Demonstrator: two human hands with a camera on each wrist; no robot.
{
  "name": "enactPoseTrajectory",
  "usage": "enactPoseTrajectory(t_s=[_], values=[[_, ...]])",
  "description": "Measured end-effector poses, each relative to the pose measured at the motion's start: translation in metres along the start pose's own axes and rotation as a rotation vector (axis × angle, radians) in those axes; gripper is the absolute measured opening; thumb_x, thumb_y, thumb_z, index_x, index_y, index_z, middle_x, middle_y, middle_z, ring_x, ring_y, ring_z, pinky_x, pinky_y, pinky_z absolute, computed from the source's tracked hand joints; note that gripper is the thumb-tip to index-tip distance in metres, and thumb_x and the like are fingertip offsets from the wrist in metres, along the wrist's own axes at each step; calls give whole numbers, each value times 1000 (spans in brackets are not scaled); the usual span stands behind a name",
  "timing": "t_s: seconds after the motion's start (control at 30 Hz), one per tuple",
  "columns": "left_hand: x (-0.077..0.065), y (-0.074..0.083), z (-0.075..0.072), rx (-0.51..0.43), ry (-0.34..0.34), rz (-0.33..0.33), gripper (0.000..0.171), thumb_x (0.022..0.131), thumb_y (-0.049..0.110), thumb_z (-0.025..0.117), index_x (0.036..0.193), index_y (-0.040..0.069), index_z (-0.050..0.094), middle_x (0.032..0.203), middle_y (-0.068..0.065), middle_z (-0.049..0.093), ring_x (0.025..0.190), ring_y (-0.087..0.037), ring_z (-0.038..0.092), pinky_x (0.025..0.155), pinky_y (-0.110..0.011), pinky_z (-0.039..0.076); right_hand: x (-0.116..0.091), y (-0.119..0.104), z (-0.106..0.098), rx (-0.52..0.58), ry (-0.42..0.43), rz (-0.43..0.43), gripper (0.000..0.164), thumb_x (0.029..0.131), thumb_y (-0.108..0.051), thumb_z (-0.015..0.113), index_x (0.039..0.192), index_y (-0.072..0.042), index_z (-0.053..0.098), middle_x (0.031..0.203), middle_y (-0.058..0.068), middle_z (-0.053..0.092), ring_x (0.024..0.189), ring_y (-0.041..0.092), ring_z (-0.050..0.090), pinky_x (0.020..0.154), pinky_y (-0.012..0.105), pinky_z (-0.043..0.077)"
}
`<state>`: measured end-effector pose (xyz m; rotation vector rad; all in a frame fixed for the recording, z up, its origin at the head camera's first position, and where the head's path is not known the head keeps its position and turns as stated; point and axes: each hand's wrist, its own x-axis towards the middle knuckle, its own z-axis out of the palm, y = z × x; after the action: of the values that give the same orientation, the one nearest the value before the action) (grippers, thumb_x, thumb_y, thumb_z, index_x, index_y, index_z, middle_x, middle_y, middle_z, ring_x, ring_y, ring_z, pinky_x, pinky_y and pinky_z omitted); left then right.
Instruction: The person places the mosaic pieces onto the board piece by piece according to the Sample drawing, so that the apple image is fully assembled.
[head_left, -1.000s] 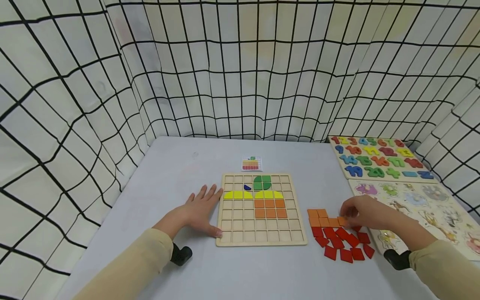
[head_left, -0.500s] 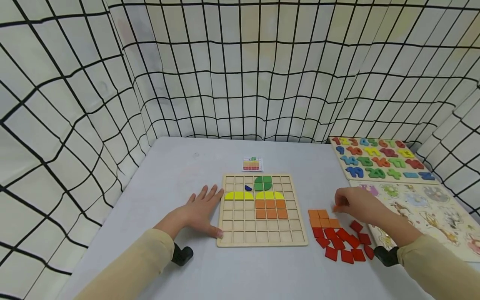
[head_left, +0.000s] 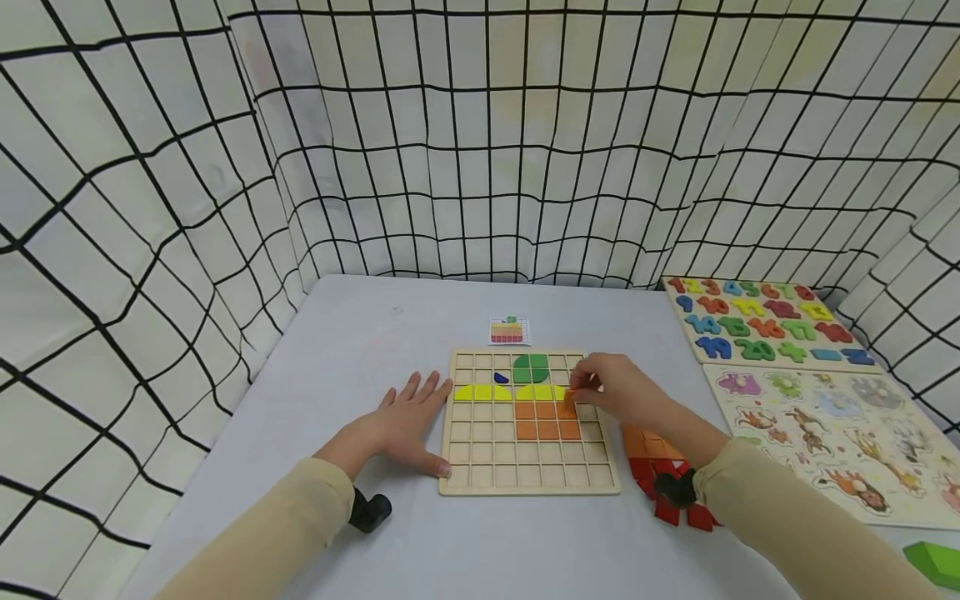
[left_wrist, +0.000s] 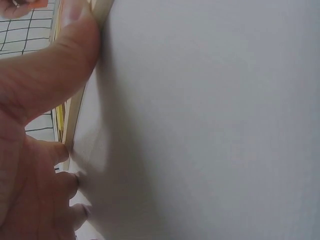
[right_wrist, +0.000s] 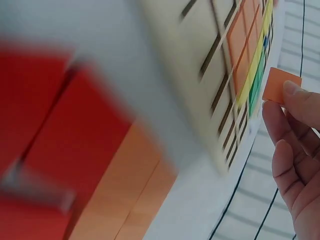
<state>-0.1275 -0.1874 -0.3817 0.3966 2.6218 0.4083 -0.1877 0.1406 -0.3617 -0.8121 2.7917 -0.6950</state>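
Observation:
Between thumb and forefinger my right hand (head_left: 618, 387) pinches an orange square tile (right_wrist: 280, 86), held over the right side of the wooden grid board (head_left: 480, 479). Two rows of orange tiles (head_left: 537, 430) fill cells on that board, below yellow pieces (head_left: 482, 392). Higher up lie green pieces (head_left: 531, 368) and a small dark blue piece (head_left: 501, 378). My left hand (head_left: 408, 425) rests spread at the board's left edge, its thumb (left_wrist: 75, 35) on the frame.
Loose orange and red tiles (head_left: 667, 510) lie right of the board, partly hidden by my right forearm. A small pattern card (head_left: 509, 331) sits behind the board. On the right are a number puzzle (head_left: 765, 325), an animal puzzle (head_left: 832, 433) and a green block (head_left: 933, 562).
My right hand has picked an orange tile out of the loose pile and carried it left, over the board. The left hand has stayed at the board's edge.

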Motion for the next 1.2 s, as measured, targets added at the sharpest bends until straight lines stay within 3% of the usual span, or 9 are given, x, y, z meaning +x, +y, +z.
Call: enactPoseTrajectory(t_s=[0.23,0.4,0.8,1.2], values=[[-1,0,0,6,-1,4,123,77,55,84,164,5,12,172,-20,4,159,-46,-1,122,-71,8,30,-47,27,48,-57,-26,2,94,-13,74,95,-12,75,91,-4,71,84,10,62,79,27,56],[-2,2,-1,0,-1,8,123,77,54,84,165,6,12,172,-20,4,159,-46,-1,123,-71,7,40,-63,41,15,-63,-30,5,93,-18,76,93,-13,77,91,-5,71,82,10,60,78,27,55],[-1,-1,-2,11,0,7,123,78,55,84,164,5,12,172,-20,4,159,-46,-1,122,-71,8,45,-70,53,-32,-52,42,5,92,-14,77,95,-11,78,91,-2,71,84,13,58,81,29,56],[-2,0,-3,3,-5,3,122,77,54,84,164,5,13,172,-21,4,158,-47,0,122,-71,8,44,-69,59,-91,-36,4,5,91,-13,77,94,-11,81,90,-2,76,83,11,62,85,32,59]])
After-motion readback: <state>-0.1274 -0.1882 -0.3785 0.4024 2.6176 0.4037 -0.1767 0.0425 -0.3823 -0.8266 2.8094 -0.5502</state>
